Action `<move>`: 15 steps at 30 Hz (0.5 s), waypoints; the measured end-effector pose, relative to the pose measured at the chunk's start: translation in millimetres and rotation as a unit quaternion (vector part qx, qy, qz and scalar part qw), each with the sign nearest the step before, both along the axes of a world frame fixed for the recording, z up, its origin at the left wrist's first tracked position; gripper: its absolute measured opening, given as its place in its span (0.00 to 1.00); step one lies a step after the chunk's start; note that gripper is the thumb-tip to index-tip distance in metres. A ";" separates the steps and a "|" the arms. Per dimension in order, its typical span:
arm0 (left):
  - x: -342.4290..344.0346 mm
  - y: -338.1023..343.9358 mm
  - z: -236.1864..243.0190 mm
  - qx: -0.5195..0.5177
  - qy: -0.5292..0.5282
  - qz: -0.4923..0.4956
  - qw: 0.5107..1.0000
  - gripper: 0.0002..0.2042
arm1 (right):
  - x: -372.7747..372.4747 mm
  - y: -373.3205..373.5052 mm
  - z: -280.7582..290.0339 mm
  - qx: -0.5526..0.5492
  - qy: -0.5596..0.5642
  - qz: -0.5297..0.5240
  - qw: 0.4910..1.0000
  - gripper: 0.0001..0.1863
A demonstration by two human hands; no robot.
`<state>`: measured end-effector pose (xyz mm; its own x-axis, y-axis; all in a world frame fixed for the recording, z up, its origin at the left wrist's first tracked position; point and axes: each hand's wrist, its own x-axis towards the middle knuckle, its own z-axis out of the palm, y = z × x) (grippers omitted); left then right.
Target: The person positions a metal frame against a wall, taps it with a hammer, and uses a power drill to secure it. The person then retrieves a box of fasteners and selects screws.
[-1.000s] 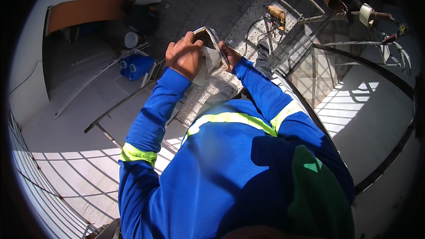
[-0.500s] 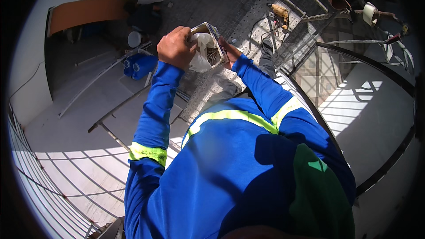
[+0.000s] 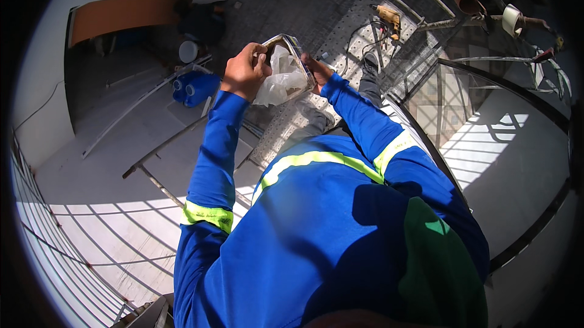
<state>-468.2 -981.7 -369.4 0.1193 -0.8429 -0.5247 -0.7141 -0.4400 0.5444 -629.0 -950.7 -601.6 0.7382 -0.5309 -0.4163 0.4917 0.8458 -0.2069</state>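
My right hand [image 3: 318, 72] grips the right side of a small open box [image 3: 294, 44]. A crumpled, see-through plastic bag [image 3: 285, 79] lies in the box and spills over its near left edge. At the left rim is my left hand [image 3: 244, 71], its fingers curled in beside the bag. Whatever those fingertips hold is hidden from view. The bag covers most of what is inside the box.
A yellow power drill [image 3: 388, 19] with a dark cable lies on a perforated plank [image 3: 353, 33] ahead. Blue jugs [image 3: 198, 89] stand at the left, near a white-topped container [image 3: 188, 52]. Metal bars [image 3: 164, 145] and a dark-framed panel [image 3: 517, 72] flank me.
The plastic bag has spread across the box and now hangs over its near edge, covering the thin metal pieces seen before. My left hand has shifted slightly, its fingers now more bent.
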 end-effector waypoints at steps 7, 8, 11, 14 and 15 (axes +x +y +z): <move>-29.1 0.1 -9.3 -0.031 -0.270 -0.197 0.942 0.20 | -3.1 -7.9 21.5 -0.065 -0.001 -0.027 0.998 0.45; -30.0 0.5 -9.3 -0.022 -0.283 -0.206 0.937 0.19 | -8.6 -9.6 33.5 -0.088 -0.009 -0.026 0.996 0.44; -32.3 1.2 -11.4 0.009 -0.305 -0.221 0.926 0.16 | -16.1 -15.2 65.2 -0.110 -0.006 -0.035 0.993 0.43; -37.3 9.1 -14.9 -0.059 -0.329 -0.202 0.921 0.15 | -22.6 -17.1 78.3 -0.098 -0.011 -0.019 0.995 0.43; -39.5 11.8 -16.9 -0.089 -0.336 -0.191 0.918 0.14 | -22.7 -17.1 78.3 -0.092 -0.015 -0.009 0.996 0.42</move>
<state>-507.7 -969.9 -386.3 0.0434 -0.9560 -0.2901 -0.9987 -0.0340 -0.0373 -651.7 -967.8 -523.3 0.7389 -0.6089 -0.2885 0.5140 0.7863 -0.3430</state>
